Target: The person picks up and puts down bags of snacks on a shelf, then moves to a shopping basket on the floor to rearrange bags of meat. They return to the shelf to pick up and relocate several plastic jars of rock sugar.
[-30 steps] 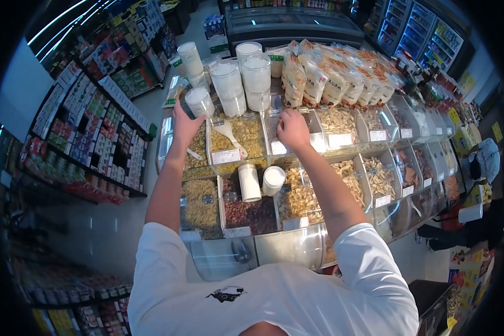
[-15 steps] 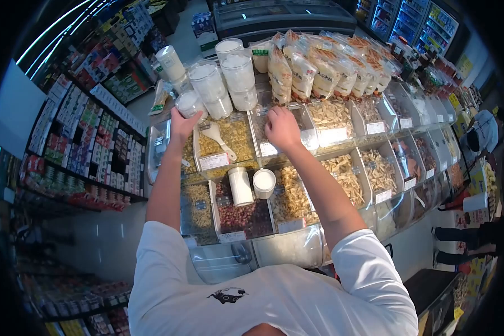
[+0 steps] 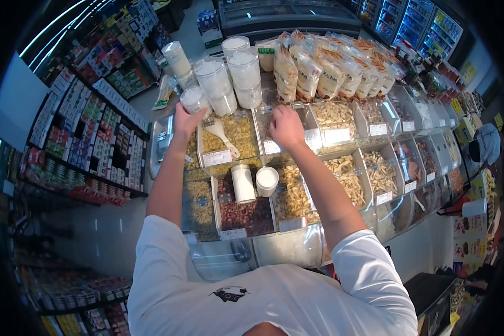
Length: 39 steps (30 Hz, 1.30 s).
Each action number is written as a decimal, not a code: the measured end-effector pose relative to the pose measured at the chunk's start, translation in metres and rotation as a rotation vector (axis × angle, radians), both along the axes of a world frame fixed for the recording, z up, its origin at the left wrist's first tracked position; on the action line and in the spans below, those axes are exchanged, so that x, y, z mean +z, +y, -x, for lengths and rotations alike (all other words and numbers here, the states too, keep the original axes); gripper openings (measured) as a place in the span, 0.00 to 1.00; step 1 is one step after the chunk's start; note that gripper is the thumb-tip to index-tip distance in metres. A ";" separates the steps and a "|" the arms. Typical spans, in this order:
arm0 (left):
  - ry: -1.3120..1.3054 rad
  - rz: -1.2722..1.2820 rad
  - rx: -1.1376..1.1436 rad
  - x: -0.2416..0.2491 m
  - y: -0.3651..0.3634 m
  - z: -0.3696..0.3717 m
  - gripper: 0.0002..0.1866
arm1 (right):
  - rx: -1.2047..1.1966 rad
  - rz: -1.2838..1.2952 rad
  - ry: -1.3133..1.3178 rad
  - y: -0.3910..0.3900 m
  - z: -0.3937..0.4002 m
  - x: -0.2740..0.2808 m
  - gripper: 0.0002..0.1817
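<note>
My left hand (image 3: 188, 119) is closed around the lower part of a small clear jar with white contents (image 3: 194, 98), at the back left of the bins. Taller clear jars with white contents (image 3: 213, 84) stand right beside it, some stacked. My right hand (image 3: 286, 127) rests with curled fingers at the edge of a clear bin in the back row; its fingertips are partly hidden. Between my arms a white cylindrical jar (image 3: 243, 183) lies tilted over a bin of dark red dried goods (image 3: 243, 213). Next to it stands a second white jar (image 3: 267, 181).
A white scoop (image 3: 220, 138) lies on the bin of yellowish dried goods (image 3: 245, 134). Several filled plastic bags (image 3: 330, 73) line the back of the bins. Shelves of packaged goods (image 3: 95, 134) stand to the left, and a freezer chest (image 3: 288, 19) is behind.
The view has shifted slightly, so the bins appear a little displaced. Both hands keep nearly the same places, the left still on the small jar.
</note>
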State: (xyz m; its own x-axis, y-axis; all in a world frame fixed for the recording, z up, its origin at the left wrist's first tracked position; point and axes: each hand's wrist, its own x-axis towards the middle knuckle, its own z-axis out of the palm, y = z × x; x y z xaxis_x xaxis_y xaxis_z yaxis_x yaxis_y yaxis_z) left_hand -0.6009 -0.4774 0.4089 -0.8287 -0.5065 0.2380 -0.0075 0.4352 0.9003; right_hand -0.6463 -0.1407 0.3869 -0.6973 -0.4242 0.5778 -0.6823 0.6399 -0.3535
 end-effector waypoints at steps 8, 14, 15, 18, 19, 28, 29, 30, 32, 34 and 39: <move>0.044 0.026 0.050 -0.012 -0.012 -0.005 0.37 | -0.006 0.001 -0.016 0.001 0.000 0.003 0.08; 0.148 -0.021 -0.107 -0.012 -0.018 -0.016 0.35 | -0.002 -0.022 -0.011 0.000 -0.001 0.003 0.08; 0.142 -0.023 -0.101 -0.009 -0.016 -0.021 0.35 | -0.007 -0.027 -0.019 -0.001 -0.001 0.003 0.08; 0.028 0.086 -0.071 0.001 -0.010 -0.024 0.38 | -0.013 -0.035 -0.017 0.000 0.000 0.002 0.09; -0.029 0.082 -0.044 0.001 -0.010 -0.023 0.39 | -0.011 -0.027 -0.015 0.000 0.000 0.002 0.08; -0.033 0.103 -0.017 -0.027 -0.027 -0.004 0.41 | -0.014 0.008 -0.003 -0.002 -0.001 0.001 0.08; 0.025 0.011 -0.012 -0.035 -0.031 0.001 0.41 | -0.013 0.006 -0.010 -0.001 0.000 0.001 0.08; 0.024 0.010 -0.018 -0.042 -0.036 0.005 0.41 | -0.019 0.006 -0.012 -0.001 -0.001 0.001 0.08; 0.113 0.037 -0.032 -0.040 -0.035 0.009 0.41 | -0.011 0.005 -0.009 0.000 -0.001 0.001 0.08; 0.072 -0.009 -0.045 -0.026 -0.026 0.009 0.41 | -0.019 -0.007 -0.012 0.000 0.000 0.001 0.08; -0.026 0.121 -0.059 -0.011 -0.024 0.002 0.39 | -0.006 -0.007 -0.022 0.000 -0.001 0.005 0.08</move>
